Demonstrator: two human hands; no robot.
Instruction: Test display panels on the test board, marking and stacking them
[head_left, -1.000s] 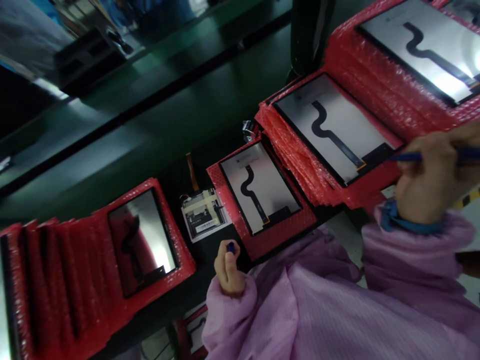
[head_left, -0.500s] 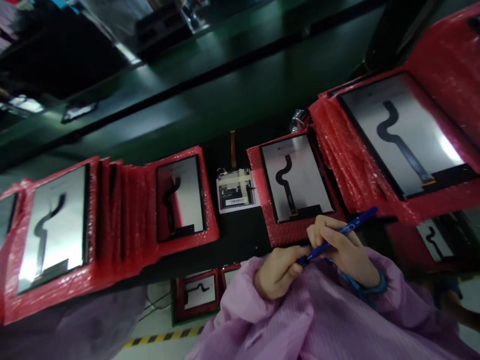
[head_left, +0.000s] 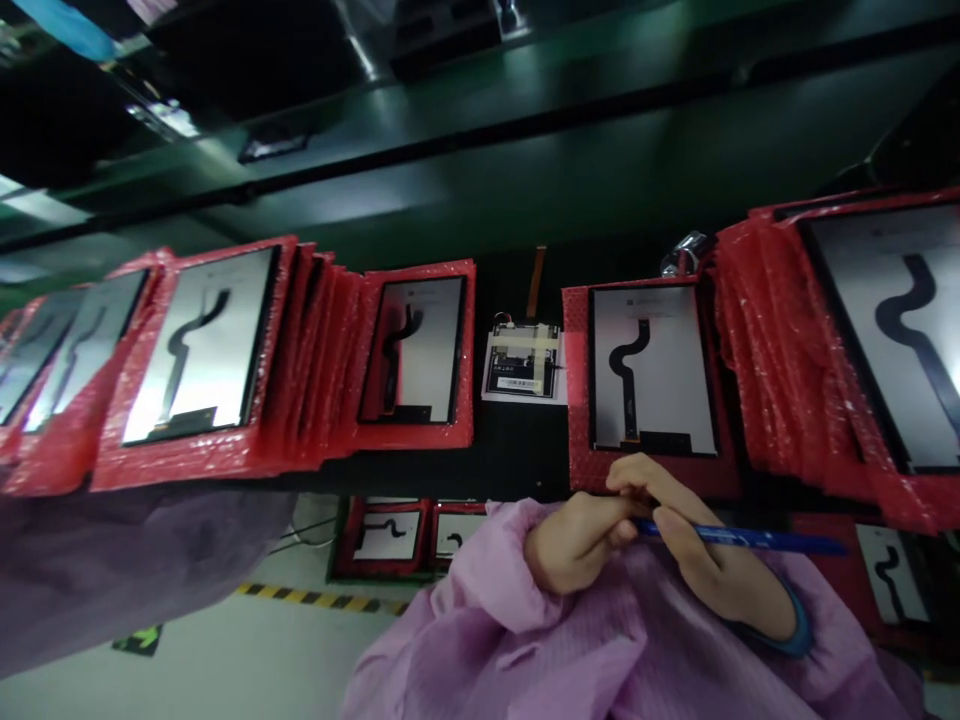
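Both hands meet in front of my chest, just below the table edge. My right hand (head_left: 701,565) is wrapped round a blue pen (head_left: 757,541) that lies level and points right. My left hand (head_left: 574,540) is pinched on the pen's left end, and whether a cap is there is hidden by the fingers. Just beyond the hands a display panel with a black ribbon cable (head_left: 651,368) lies face down on red bubble wrap (head_left: 576,400). To its left sits a small white circuit module (head_left: 523,362).
More panels on red bubble wrap line the dark table: a middle panel (head_left: 416,350), a left panel (head_left: 201,345) and a large right panel (head_left: 896,330). Further panels (head_left: 390,530) lie on a lower level. Another person's purple sleeve (head_left: 112,575) fills the lower left.
My right hand has brought the pen from the far right to my left hand, and the two now touch. The pen has tipped from slanted to level. The view has swung left.
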